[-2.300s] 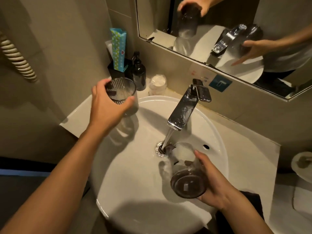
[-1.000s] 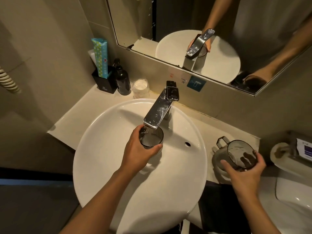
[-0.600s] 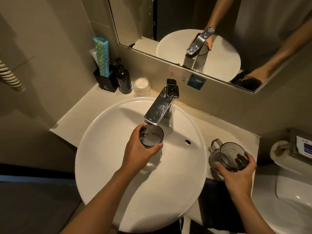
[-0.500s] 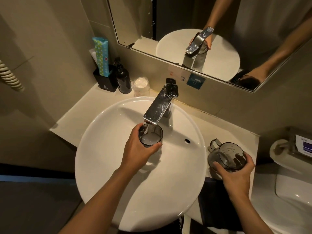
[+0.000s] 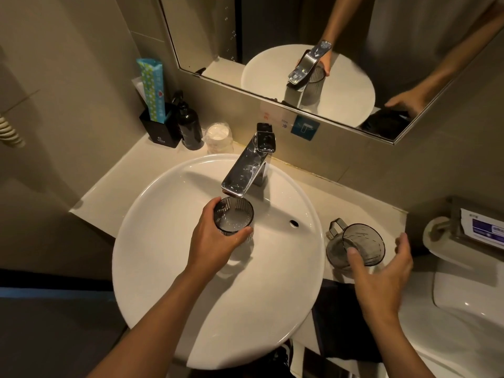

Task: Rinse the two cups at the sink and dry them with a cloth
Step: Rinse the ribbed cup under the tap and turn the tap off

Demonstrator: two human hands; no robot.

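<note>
Beige bathroom walls and a mirror [image 5: 300, 50] frame the pale counter [image 5: 354, 203] and the round white basin [image 5: 169, 282], with the chrome tap [image 5: 245, 170] reaching over it. My left hand [image 5: 215, 241] is wrapped around the ribbed cup [image 5: 234, 218], upright right under the spout with water in its bottom; I judge it best kept level and centred there, then swirled and tipped out over the basin. My right hand [image 5: 381, 276] is spread, fingers loose around the handled cup [image 5: 357, 245] without pinching it, which sits tilted on the counter just right of the basin, near a dark cloth [image 5: 335, 309] at the front edge.
</note>
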